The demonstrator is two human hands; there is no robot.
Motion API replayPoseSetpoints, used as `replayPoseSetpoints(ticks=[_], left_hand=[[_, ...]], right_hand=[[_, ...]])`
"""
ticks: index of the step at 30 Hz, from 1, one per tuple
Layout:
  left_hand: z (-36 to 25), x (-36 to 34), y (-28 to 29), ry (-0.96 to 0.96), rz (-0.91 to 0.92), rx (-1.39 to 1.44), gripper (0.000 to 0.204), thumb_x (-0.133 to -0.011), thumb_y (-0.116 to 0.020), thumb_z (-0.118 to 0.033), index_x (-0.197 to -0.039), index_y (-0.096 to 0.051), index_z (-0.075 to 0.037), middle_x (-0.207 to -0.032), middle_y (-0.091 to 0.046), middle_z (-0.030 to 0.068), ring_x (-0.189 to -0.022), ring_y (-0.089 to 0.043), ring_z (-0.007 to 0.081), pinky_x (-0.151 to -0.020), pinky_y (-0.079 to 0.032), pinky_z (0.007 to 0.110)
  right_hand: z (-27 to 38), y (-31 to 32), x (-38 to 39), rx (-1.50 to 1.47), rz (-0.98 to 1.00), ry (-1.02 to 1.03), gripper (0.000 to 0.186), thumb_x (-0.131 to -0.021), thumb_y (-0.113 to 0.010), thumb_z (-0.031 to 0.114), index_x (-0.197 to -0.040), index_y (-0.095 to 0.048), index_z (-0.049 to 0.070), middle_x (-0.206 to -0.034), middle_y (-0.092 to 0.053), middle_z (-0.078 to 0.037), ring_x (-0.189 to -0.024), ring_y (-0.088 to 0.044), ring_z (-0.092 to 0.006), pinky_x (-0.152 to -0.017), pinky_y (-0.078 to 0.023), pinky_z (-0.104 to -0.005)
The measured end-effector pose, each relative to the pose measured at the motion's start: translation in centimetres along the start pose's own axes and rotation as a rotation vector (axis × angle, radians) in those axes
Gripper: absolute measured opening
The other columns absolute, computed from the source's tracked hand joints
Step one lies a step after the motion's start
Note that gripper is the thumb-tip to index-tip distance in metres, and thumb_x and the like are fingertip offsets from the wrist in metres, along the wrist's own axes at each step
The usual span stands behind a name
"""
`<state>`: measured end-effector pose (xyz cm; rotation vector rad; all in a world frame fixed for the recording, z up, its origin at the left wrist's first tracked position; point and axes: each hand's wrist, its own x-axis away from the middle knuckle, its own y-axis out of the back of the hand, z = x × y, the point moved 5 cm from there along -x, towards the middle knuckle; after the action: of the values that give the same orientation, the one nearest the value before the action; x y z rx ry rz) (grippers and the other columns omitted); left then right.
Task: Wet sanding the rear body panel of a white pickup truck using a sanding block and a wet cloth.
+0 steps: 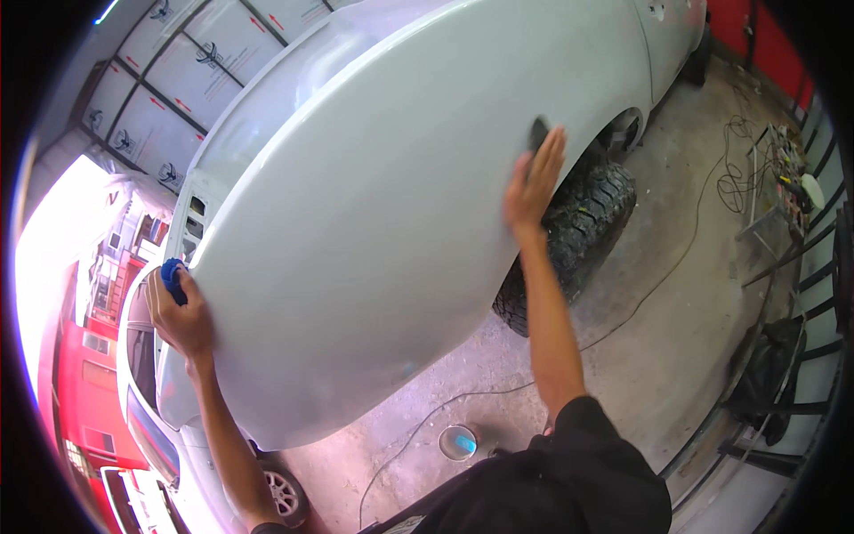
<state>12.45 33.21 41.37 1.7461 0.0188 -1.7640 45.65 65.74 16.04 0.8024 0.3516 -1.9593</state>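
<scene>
A large, pale grey-white vehicle body panel (374,214) curves across the middle of the view, above a knobbly black tyre (587,218). At the panel's left edge, my left hand (184,319) is closed around a bunched blue cloth or sponge (172,278); I cannot tell which. My right hand (534,191) lies with fingers stretched along the panel, just above the wheel arch. It presses a thin dark pad (538,133) to the surface, and only the pad's upper end shows past the fingers. The right hand is slightly blurred.
On the concrete floor stands a small round container (457,442) with something blue inside. A dark cable (654,289) runs across the floor. To the right is a cluttered metal stand (783,182) near dark bars. Another vehicle's wheel (283,494) shows at lower left.
</scene>
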Motion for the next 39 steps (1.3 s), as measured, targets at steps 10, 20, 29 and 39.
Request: replayPoseSetpoints(ticks=[10,20,29,39], left_hand=[[2.0,-0.6,1.9,-0.001,-0.028,-0.001,0.015,-0.097,-0.063,-0.015,-0.097,-0.065,0.0,-0.088,-0.065,0.0145,-0.08,-0.063,0.0328,-0.073,-0.049,0.045],[0.3,1.7,2.3,-0.213,-0.228,0.263,0.026,-0.095,-0.064,-0.005,-0.119,-0.062,0.007,-0.127,-0.055,0.0203,-0.113,-0.059,0.0362,-0.096,-0.049,0.047],[-13.3,1.8,-2.8,-0.394,0.242,-0.011,0.041,-0.099,-0.06,-0.034,-0.139,-0.065,-0.027,-0.162,-0.04,0.0002,-0.153,-0.026,0.0352,-0.125,-0.018,0.062],[-30.3,-8.3,-12.9,-0.551,0.196,0.031,0.039,-0.097,-0.06,-0.037,-0.136,-0.066,-0.033,-0.16,-0.043,-0.0035,-0.139,-0.043,0.0404,-0.112,-0.042,0.056]], right_hand=[[0.1,-0.8,7.6,-0.168,-0.015,0.01,0.072,-0.109,-0.031,0.041,-0.161,-0.013,-0.005,-0.168,-0.013,-0.027,-0.156,-0.012,-0.0437,-0.126,-0.01,-0.0538],[0.9,3.3,22.2,-0.316,0.552,-0.13,0.073,-0.11,-0.031,0.042,-0.162,-0.006,-0.003,-0.17,-0.002,-0.025,-0.157,-0.006,-0.0419,-0.128,-0.008,-0.0474],[-15.6,13.9,32.8,0.314,1.147,-0.909,0.072,-0.106,-0.027,0.054,-0.14,-0.056,-0.003,-0.125,-0.063,-0.035,-0.119,-0.059,-0.053,-0.107,-0.044,-0.0543],[-22.3,19.3,37.1,0.368,1.34,-0.898,0.068,-0.105,-0.03,0.05,-0.13,-0.063,-0.004,-0.128,-0.063,-0.033,-0.125,-0.057,-0.0486,-0.108,-0.044,-0.0529]])
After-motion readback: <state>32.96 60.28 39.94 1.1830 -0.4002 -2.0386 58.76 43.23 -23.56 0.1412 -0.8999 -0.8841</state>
